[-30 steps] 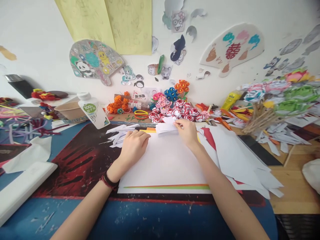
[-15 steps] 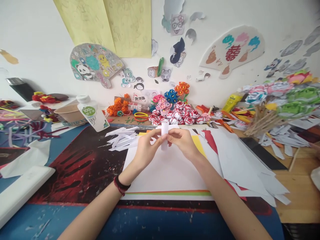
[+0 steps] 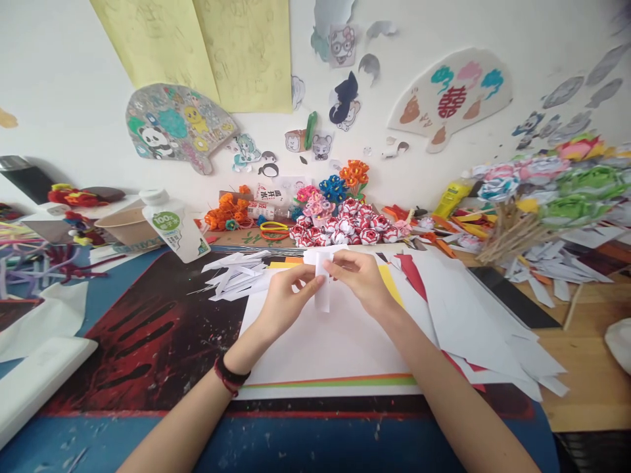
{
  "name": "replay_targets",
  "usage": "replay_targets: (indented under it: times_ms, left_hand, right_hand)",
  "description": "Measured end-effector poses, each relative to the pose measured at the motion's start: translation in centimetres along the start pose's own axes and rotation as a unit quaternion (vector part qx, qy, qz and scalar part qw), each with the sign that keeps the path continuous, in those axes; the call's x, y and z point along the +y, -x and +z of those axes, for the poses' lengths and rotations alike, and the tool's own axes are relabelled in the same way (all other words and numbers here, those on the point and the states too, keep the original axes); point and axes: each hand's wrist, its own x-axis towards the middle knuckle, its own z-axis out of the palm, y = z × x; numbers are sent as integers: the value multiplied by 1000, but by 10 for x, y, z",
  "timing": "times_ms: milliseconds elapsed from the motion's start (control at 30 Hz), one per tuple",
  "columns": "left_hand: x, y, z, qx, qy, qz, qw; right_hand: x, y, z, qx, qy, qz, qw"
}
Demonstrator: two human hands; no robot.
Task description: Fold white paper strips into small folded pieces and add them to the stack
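A narrow piece of white paper (image 3: 323, 299), folded or rolled, stands between my two hands above the white sheets. My left hand (image 3: 290, 289) pinches it from the left with thumb and fingers. From the right, my right hand (image 3: 357, 276) grips it higher up, its thumb across the front. Under the hands lies a stack of paper (image 3: 325, 355), white on top, with orange, green and yellow edges showing. Cut white paper strips (image 3: 239, 276) are heaped to the left of the stack. The fingers behind the paper are partly hidden.
A white bottle (image 3: 175, 226) and a paper bowl (image 3: 129, 226) stand at the back left. Red-and-white paper flowers (image 3: 350, 226) sit along the wall. More white sheets (image 3: 473, 309) lie to the right, by a bunch of flowers on sticks (image 3: 513, 230). A white box (image 3: 44, 387) is at left.
The white paper has tipped and come slightly lower, showing its flat front. My right thumb now lies across its upper part. The view has shifted slightly to the right.
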Motion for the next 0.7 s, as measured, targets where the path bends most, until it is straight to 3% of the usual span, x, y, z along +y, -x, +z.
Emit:
replay_targets:
  times_ms: [133,367,700]
  left_hand:
    - [1,-1,-2,6,-45,-10,999]
    - [0,0,-3,106,-17,0,994]
    - [2,4,-3,150,-8,7,989]
  right_hand:
    - [0,1,-1,21,-3,-2,1000]
    - [-2,4,3,-41,-38,36,998]
    - [-2,5,6,-6,-47,47,998]
